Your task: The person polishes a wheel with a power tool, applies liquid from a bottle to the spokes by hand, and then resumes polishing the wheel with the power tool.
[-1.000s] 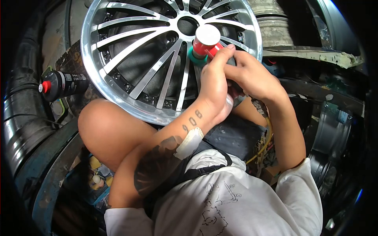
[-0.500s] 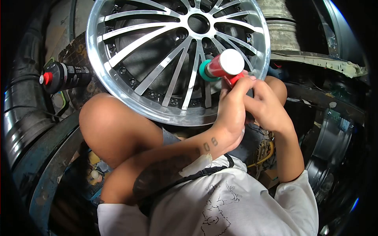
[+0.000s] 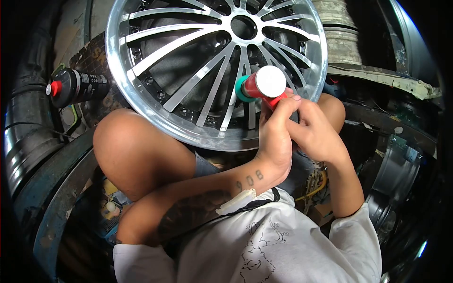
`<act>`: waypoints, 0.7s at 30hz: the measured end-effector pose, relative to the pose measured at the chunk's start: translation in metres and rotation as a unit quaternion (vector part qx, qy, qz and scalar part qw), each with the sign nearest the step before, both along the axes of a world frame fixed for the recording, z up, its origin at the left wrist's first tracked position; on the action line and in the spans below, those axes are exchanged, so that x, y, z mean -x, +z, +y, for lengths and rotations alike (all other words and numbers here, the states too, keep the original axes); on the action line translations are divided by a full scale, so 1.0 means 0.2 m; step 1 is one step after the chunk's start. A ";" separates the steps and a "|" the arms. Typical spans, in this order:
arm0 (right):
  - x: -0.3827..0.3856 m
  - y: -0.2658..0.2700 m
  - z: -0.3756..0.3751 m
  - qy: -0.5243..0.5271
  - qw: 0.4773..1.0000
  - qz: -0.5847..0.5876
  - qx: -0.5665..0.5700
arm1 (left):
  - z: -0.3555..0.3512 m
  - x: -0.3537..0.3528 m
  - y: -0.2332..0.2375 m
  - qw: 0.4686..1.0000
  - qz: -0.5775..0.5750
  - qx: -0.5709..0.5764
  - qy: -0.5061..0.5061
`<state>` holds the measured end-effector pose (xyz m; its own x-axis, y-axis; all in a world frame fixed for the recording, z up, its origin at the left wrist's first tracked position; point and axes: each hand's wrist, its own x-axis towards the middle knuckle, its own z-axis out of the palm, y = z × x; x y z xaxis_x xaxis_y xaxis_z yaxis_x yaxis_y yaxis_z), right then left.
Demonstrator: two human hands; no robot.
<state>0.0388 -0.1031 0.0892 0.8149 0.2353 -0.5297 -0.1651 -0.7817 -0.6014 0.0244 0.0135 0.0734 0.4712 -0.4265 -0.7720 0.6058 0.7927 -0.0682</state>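
Note:
A multi-spoke silver and black wheel rim (image 3: pixel 212 70) lies before me, its near edge at my knees. My left hand (image 3: pixel 276 139) is closed around the handle of a red mini polisher (image 3: pixel 258 86) with a white round end. Its teal pad (image 3: pixel 241 88) overlaps the lower spokes, right of the middle. My right hand (image 3: pixel 316 129) grips the same handle from the right, its fingers closed beside the left hand. Both hands hide most of the handle.
A black bottle (image 3: pixel 82 88) with a red cap lies left of the rim. More metal wheel rims stand at the far left (image 3: pixel 28 118) and lower right (image 3: pixel 394 165). A yellow hose (image 3: pixel 317 187) curves below my hands. A light-coloured strip (image 3: pixel 387 82) runs along the right.
The polisher has shifted slightly left and down across the spokes, with both hands still on it. The rim appears a little further right in view.

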 end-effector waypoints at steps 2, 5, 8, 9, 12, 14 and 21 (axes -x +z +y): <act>0.00 0.00 0.01 -0.006 1.000 0.002 0.005 | 0.00 0.10 -0.09 0.992 -0.093 0.041 0.070; 0.01 0.02 0.02 -0.016 1.000 0.009 0.021 | 0.00 0.14 -0.11 0.982 -0.143 0.063 0.107; 0.01 0.01 0.01 -0.014 1.000 -0.006 0.021 | -0.03 0.13 -0.09 0.985 -0.140 0.016 0.099; 0.01 -0.01 0.01 -0.013 1.000 -0.008 0.017 | -0.04 0.13 -0.09 0.986 -0.137 0.014 0.096; 0.02 -0.03 -0.02 -0.003 1.000 -0.024 0.013 | -0.01 0.14 -0.12 0.983 -0.141 0.062 0.104; 0.03 -0.05 -0.03 0.001 0.999 -0.032 0.010 | -0.02 0.15 -0.12 0.980 -0.158 0.050 0.113; 0.00 0.00 0.01 -0.008 0.999 -0.008 0.034 | -0.04 0.15 -0.14 0.976 -0.165 0.063 0.127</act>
